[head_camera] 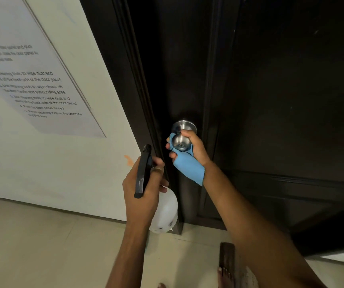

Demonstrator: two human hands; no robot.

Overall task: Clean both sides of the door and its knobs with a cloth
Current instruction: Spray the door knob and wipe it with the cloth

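A dark brown door (281,100) fills the right of the head view. Its round steel knob (181,141) sticks out near the door's left edge. My right hand (194,149) grips the knob through a blue cloth (188,168), whose loose end hangs down below my palm. The knob's face with its keyhole still shows between my fingers. My left hand (144,192) holds a white spray bottle (166,210) with a black trigger head (143,170), just left of the knob and lower.
A dark door frame (129,80) runs beside a pale wall with a printed instruction sheet (32,84). Beige floor tiles (42,246) lie below. My bare foot (225,276) and a brown wooden block (227,256) are near the door's base.
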